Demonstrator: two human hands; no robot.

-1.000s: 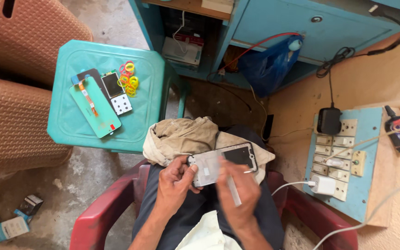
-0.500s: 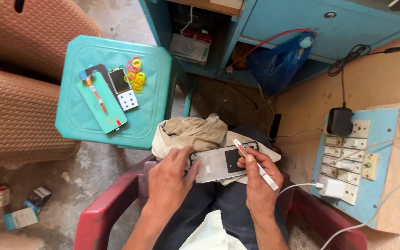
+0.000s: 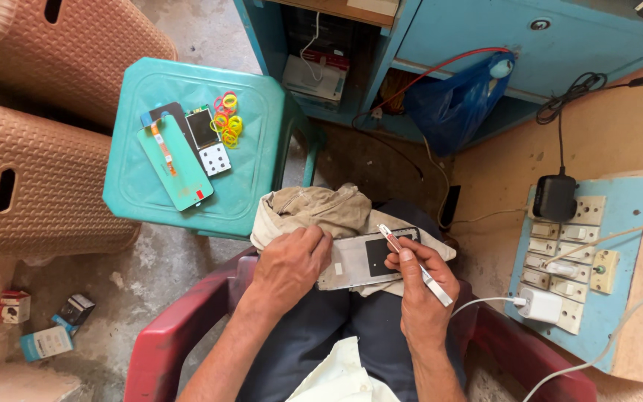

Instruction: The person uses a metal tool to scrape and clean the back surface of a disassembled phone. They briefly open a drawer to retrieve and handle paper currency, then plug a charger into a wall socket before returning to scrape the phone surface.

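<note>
Head view: left hand (image 3: pixel 289 266) grip pinches phone frame (image 3: pixel 362 260); right hand (image 3: pixel 420 294) grip clasps cutter (image 3: pixel 415 265); small boxes (image 3: pixel 42 326) on floor.

Dull grey metal phone frame (image 3: pixel 366 262) on crumpled beige cloth (image 3: pixel 314 211), glossy plastic stool (image 3: pixel 262 112)

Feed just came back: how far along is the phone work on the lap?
Done: teal phone back panel and small dark screen part lie on the teal plastic stool. In hand: left hand steadies the grey metal phone frame; right hand holds a slim metal tool. Left: parts remain apart.
</note>
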